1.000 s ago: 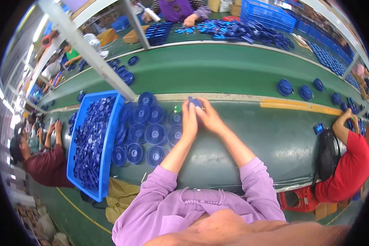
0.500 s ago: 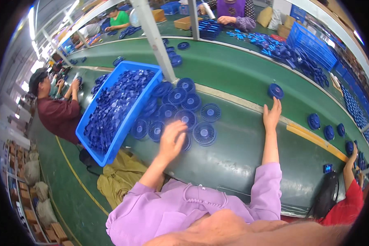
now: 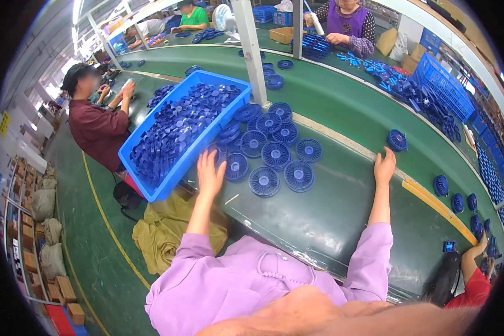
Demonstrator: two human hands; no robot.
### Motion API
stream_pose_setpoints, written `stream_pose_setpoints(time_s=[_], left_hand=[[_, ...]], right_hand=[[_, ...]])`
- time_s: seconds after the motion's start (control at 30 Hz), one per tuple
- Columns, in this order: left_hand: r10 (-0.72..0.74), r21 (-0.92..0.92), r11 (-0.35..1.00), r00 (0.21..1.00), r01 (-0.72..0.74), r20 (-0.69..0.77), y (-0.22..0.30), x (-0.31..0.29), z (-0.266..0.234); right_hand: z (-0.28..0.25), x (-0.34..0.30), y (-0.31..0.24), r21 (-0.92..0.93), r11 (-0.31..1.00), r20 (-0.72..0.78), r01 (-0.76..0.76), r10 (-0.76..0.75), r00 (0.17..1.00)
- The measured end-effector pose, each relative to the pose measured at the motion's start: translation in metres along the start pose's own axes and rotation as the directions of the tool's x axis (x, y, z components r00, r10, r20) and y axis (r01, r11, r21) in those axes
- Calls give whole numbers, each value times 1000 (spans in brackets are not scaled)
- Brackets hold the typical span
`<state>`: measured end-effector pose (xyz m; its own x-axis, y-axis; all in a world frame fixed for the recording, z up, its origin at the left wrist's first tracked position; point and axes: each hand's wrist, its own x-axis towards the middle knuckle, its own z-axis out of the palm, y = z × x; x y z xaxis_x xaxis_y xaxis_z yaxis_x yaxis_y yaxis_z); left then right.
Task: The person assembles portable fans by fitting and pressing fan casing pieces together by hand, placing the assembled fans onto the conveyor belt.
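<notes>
My left hand (image 3: 209, 175) is at the near left edge of a cluster of round blue slotted fan covers (image 3: 264, 181). Its fingers are spread, with the tips by a cover partly hidden behind them. The covers lie flat, some of them stacked, on the dark green table (image 3: 325, 218). At the table's far edge my right hand (image 3: 385, 167) is stretched out with open fingers, holding nothing. Just beyond its fingertips, a single round blue fan part (image 3: 397, 140) rests on the green belt (image 3: 341, 112).
A blue tray (image 3: 161, 193) full of small dark blue discs stands left of the covers. A white post (image 3: 251, 53) rises behind it. More blue parts (image 3: 441, 185) lie along the belt at right. Co-workers sit at left, across the belt and at right, one in a red sleeve (image 3: 471, 288).
My left hand has moved left off the covers to the pile's edge near the tray. The fan part at my right fingertips has shifted right, slightly away from them. The whole view has turned somewhat.
</notes>
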<state>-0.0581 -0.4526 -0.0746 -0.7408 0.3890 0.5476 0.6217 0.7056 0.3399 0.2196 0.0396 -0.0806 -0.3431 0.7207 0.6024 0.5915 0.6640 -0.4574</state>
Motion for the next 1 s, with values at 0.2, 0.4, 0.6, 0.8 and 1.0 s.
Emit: stream_pose_setpoints(time_s=[0.2, 0.4, 0.6, 0.8, 1.0], left_hand=[[-13, -225, 974, 996, -6, -84, -3, -1, -3], [81, -321, 933, 965, -162, -250, 44, 9, -10], [265, -446, 815, 922, -370, -281, 109, 40, -1], [545, -473, 717, 835, -513, -80, 151, 44, 39], [545, -508, 710, 838, -487, -41, 156, 23, 31]], right_hand=[[-4, -13, 2, 13, 998, 11, 61, -61, 998], [-17, -32, -7, 58, 995, -1, 82, -82, 997], [-25, -44, -18, -1, 990, 49, 139, -139, 989], [-28, -59, -22, 25, 993, 61, 114, -115, 991], [-29, -60, -18, 12, 992, 49, 122, -122, 991]])
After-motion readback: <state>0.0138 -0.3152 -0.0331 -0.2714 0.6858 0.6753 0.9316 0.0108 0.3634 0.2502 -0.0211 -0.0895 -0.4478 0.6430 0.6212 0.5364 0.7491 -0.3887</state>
